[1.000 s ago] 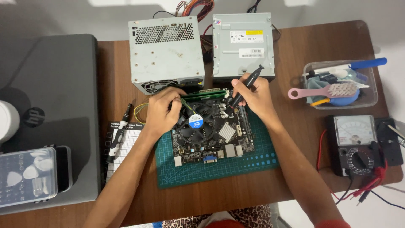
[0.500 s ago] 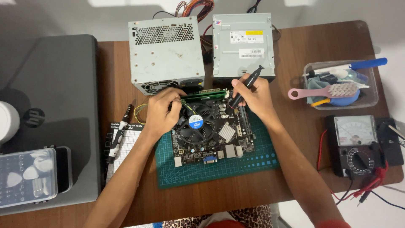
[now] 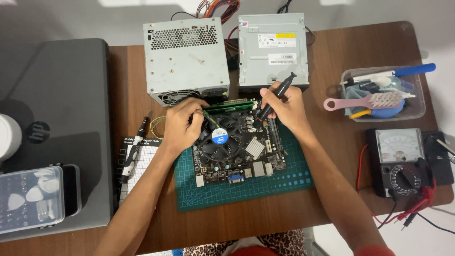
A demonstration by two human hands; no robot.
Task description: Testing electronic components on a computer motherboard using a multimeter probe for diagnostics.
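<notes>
At the far left of your desk (image 3: 142, 223) a closed grey laptop (image 3: 61, 123) lies flat, with a clear plastic box of small bits (image 3: 31, 199) resting on its near corner. Just right of it, a black screwdriver (image 3: 132, 151) lies on a gridded white screw mat (image 3: 140, 163), set aside but close to your work.

Your left hand (image 3: 182, 125) curls over the upper left corner of the motherboard (image 3: 239, 149), its grip closed on the end of a green memory stick (image 3: 227, 105) seated along the board's far edge, apparently steadying it. The board sits on a green cutting mat (image 3: 246, 187), which keeps it off the bare wood, with its round black cooler fan (image 3: 220, 137) facing up.

Your right hand (image 3: 286, 109) has its fingers wrapped round a black pen-shaped tool (image 3: 275, 95), held at a slant so the tip meets the board near the stick's right end.

Behind the board stand a grey power supply (image 3: 187, 57) and a grey disc drive (image 3: 272, 47), side by side, with coloured wires trailing off behind them.

Farther right, a clear tray (image 3: 412, 111) holds a pink brush (image 3: 365, 101) and other cleaning tools. An analogue multimeter (image 3: 400, 161) lies at the right edge, red and black leads spilling off. The brown wooden desk stands against a pale wall.
</notes>
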